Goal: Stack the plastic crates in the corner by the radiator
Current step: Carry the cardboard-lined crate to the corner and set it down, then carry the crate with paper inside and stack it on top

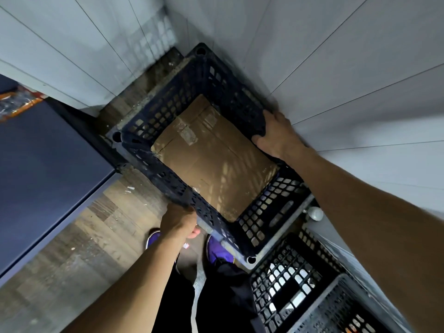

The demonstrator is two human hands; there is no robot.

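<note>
- The dark plastic crate [168, 116] sits right in the tiled corner, open side up, with a flat sheet of cardboard [211, 159] lining its bottom.
- Just beneath it a second rim [117, 136] with round corner sockets peeks out, slightly askew from the crate above.
- The right hand [276, 135] grips the far right rim, fingers curled over the edge and the back of the hand near the wall.
- The left hand [179, 222] grips the near left rim from outside, fingers wrapped tight around it and the thumb tucked beneath.
- It's tight on two sides: the white tiled walls [360, 68] close in behind and to the right.
- On the left, a strip of wooden floor [84, 236] lies open between the crate and a blue cabinet [48, 176].
- Lower right, more lattice crates [288, 280] crowd in just beside it, with a white knob [315, 213] between them and the wall.
- Purple shoes [217, 248] stand below the near corner.
</note>
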